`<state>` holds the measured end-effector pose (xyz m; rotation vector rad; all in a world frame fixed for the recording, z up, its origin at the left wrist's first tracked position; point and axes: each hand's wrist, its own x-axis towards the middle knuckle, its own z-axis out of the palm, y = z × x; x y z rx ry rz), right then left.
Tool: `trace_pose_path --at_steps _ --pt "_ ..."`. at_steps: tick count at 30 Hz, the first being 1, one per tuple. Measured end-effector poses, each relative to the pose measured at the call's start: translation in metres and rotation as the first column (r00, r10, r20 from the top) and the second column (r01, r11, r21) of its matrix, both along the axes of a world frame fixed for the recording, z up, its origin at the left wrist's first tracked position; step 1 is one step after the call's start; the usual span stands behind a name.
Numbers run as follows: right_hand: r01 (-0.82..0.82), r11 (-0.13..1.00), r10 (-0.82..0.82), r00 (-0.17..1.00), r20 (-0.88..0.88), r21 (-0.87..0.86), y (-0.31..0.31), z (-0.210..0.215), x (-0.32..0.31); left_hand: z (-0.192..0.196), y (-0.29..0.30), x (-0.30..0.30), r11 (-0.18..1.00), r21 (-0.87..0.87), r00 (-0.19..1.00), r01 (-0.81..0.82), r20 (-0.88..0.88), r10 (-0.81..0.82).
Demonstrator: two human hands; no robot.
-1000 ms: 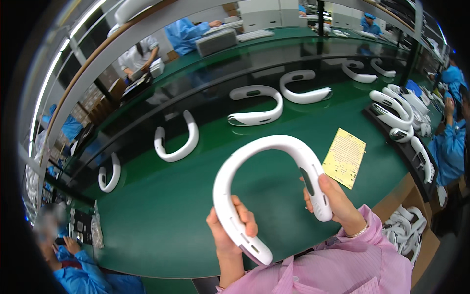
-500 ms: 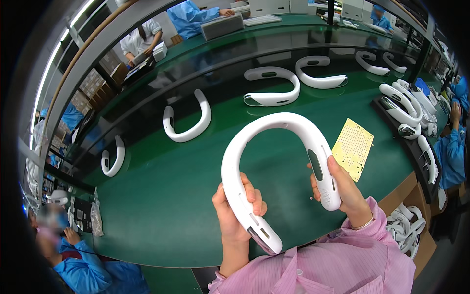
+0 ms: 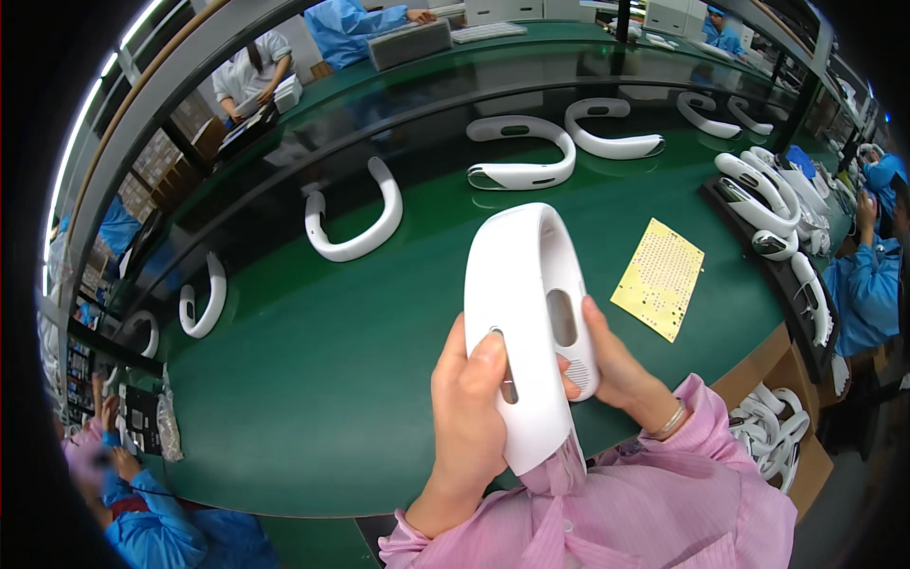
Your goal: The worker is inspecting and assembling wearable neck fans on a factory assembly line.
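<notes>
A white U-shaped neck fan (image 3: 507, 256) is held above the green bench, turned so that one arm faces me and its curve points away. My left hand (image 3: 469, 408) is closed round the near arm, its thumb lying by an oval dark slot. My right hand (image 3: 621, 356) grips the other arm near its tip, below an oval opening and a patch of small holes. Part of the right fingers is hidden behind the near arm. Right of the fan, a yellow perforated sheet (image 3: 659, 280) lies flat on the bench.
More white neck fans (image 3: 521, 175) stand in a spaced row along the bench's far side. At right are a black tray (image 3: 777, 266) loaded with white parts and a cardboard box (image 3: 810, 474) of white pieces. Co-workers in blue (image 3: 152, 522) sit left and right.
Both hands have turned the neck fan from its broad U face to nearly edge-on. My left hand has shifted its hold, with the thumb now at the slot. The view has shifted slightly.
</notes>
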<state>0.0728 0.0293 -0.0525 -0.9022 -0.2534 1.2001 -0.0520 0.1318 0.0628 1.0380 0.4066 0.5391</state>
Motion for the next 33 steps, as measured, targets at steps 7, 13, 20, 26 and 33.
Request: trace_pose_path --at_steps 7,13,20,26,33 --pt "0.061 0.99 -0.056 0.997 0.048 -0.124 0.008 0.004 -0.011 -0.001 -0.004 -0.004 0.993 0.036 0.993 0.114 -0.01 -0.114" --pt "0.046 0.993 -0.043 0.999 0.03 -0.11 0.005 0.005 -0.01 -0.006 -0.005 -0.007 0.993 0.071 0.995 0.097 -0.029 -0.095" --pt "0.035 0.995 -0.035 0.999 -0.001 -0.091 0.002 0.004 -0.008 -0.001 -0.011 -0.004 0.992 0.117 0.995 0.038 -0.098 -0.027" --pt "0.093 0.996 -0.093 0.996 -0.009 -0.008 -0.02 -0.001 0.002 -0.019 0.0 -0.012 0.993 -0.011 0.993 0.115 -0.007 -0.115" --pt "0.049 0.996 0.005 0.82 0.572 -0.079 -0.059 0.064 0.012 -0.085 0.029 -0.022 0.987 -0.106 0.983 -0.12 0.126 0.133"
